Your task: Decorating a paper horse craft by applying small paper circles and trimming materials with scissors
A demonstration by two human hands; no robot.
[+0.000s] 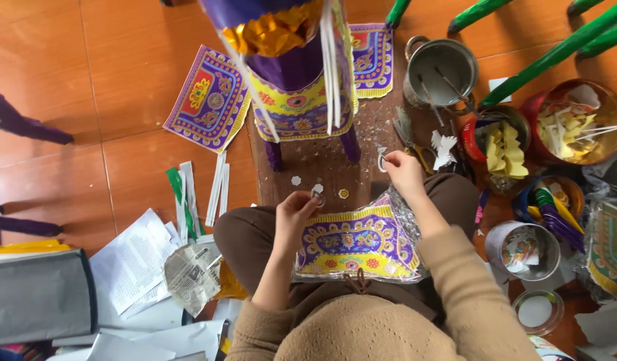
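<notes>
A stack of purple-and-yellow patterned paper sheets in clear wrap (356, 244) lies on my lap. My left hand (296, 207) pinches a small round paper cut-out (318, 195) just above the stack's top edge. Farther right, my right hand (403, 170) holds a small white paper piece (382, 162) over the dark wooden board (322, 164). Two tiny flower cut-outs (344, 194) lie on the board between my hands. A purple-and-gold paper structure (291, 73) stands at the board's far end.
A metal pot with sticks (442, 70), round tins of yellow paper bits (505, 150) and paper scraps (575, 124), and a tin of coloured strips (549, 200) crowd the right. Loose patterned sheets (208, 100), white strips (218, 190) and newspaper (191, 271) lie left. Green poles (555, 50) cross top right.
</notes>
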